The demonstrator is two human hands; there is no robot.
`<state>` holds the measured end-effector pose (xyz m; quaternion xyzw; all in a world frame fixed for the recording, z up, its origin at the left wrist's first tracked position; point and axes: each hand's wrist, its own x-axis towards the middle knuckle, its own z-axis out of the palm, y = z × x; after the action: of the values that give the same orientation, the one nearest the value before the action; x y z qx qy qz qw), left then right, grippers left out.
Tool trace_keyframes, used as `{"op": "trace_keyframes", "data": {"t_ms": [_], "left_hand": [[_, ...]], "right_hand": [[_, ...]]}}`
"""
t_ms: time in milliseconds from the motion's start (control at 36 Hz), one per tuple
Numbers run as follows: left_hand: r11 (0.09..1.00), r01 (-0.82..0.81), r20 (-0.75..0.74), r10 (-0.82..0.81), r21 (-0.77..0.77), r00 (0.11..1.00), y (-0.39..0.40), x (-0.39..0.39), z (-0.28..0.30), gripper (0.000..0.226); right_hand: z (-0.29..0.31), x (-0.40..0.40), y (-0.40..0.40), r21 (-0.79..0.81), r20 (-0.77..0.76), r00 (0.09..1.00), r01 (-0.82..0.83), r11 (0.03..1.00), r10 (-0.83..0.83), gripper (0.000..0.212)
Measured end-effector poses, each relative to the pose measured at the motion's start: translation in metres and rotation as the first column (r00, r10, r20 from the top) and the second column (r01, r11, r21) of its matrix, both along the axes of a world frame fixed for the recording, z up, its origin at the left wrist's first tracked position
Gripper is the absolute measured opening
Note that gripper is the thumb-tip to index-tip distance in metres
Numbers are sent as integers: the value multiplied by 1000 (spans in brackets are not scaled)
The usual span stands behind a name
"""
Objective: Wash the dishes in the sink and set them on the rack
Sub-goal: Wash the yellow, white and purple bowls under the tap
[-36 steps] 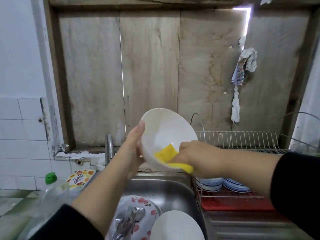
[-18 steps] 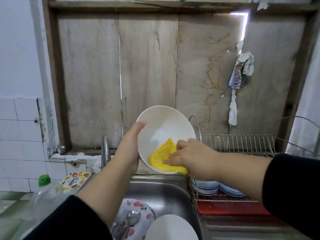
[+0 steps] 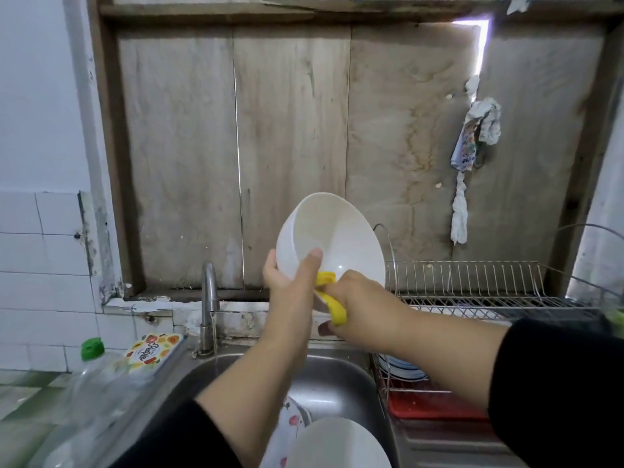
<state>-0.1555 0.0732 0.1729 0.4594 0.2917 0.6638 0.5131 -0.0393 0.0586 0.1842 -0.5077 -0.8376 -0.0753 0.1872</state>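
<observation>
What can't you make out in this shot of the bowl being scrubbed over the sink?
Head view only:
- Dishes in the sink: left forearm covers most of the floral plate; the bottom edge cuts off the white dish.
- Blue-rimmed plates on the rack: right arm hides most.
- Sponge: mostly inside the right hand.

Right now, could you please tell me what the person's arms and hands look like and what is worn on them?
Both arms wear black long sleeves, the left sleeve and the right sleeve pushed up so the forearms are bare. The left hand and the right hand are bare too: no gloves, and no rings, watch or bracelets that I can see. The left thumb's nail looks short and unpainted.
</observation>
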Motion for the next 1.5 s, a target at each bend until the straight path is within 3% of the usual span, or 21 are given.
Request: {"op": "trace_keyframes", "data": {"t_ms": [83,139,194,250,361,417,472,528,583,639,694,778,833,917,1000,1056,1111,1167,1250,1361,1500], "left_hand": [[982,121,-116,-138,-142,984,9,-24,10,81],[975,152,-167,-179,-165,970,17,-41,18,63],[983,104,-155,-127,-153,980,16,-42,19,31],[991,12,-65,-21,-133,998,12,-27,12,20],[997,-9,-51,5,-76,999,2,-6,-12,64],[982,102,-143,-125,-160,982,5,-20,-7,79],[958,179,-228,-229,-223,946,12,-38,2,67],[965,151,-241,-203,-214,949,16,-44,13,41],[985,35,-185,-67,-171,980,16,-35,16,26],[993,-42,-106,30,-112,994,12,-18,15,24],[991,-94,-98,85,-93,991,9,-2,10,49],[985,-124,-192,100,-121,976,5,1,3,110],[992,-57,-254,25,-117,967,0,-7,-2,120],[993,33,-186,-55,-116,981,-8,-18,-13,83],[974,-58,-64,45,-217,997,-10,-26,-36,43],[924,-98,0,106,-370,994,-5,-34,-58,46],[860,40,139,36,-509,990,-4,-42,-76,57],[805,268,388,-51,-529,920,-4,-45,-92,61],[809,358,565,-39,-467,824,-8,-42,-99,44],[838,332,600,-7,-434,800,-10,-43,-102,28],[869,240,586,68,-432,808,-12,-55,-96,45]], "right_hand": [[5,20,3,18,257,965,-61,998,55,38],[6,38,9,153,510,857,-177,972,76,46],[4,39,12,197,589,805,-228,954,70,57],[-1,21,6,147,468,877,-194,970,104,57],[-5,-2,1,-32,38,999,-18,999,19,43],[-3,5,2,-107,69,997,-13,994,20,43],[2,19,6,-77,251,966,-36,996,54,45],[7,28,9,35,464,884,-79,996,54,53],[7,21,9,94,490,871,-85,992,28,56],[4,3,7,30,266,964,-32,999,23,53],[5,-13,6,-89,-150,986,-90,992,76,45],[8,-15,7,-179,-456,886,-188,966,88,24],[1,-8,7,-225,-649,760,-243,944,42,26],[-17,-6,9,-252,-893,443,-350,902,-78,46],[-35,-10,3,-213,-970,18,-539,815,-242,38],[-47,-12,-2,-152,-915,-207,-619,771,-347,39],[-60,-12,-4,-103,-844,-339,-658,746,-416,39],[-72,-14,-8,-70,-797,-396,-689,721,-456,41],[-88,-15,-7,-5,-768,-445,-716,698,-461,45],[-98,-13,-7,6,-770,-432,-741,671,-470,51],[-124,-13,-1,-129,-780,-364,-702,700,-509,52]]}}
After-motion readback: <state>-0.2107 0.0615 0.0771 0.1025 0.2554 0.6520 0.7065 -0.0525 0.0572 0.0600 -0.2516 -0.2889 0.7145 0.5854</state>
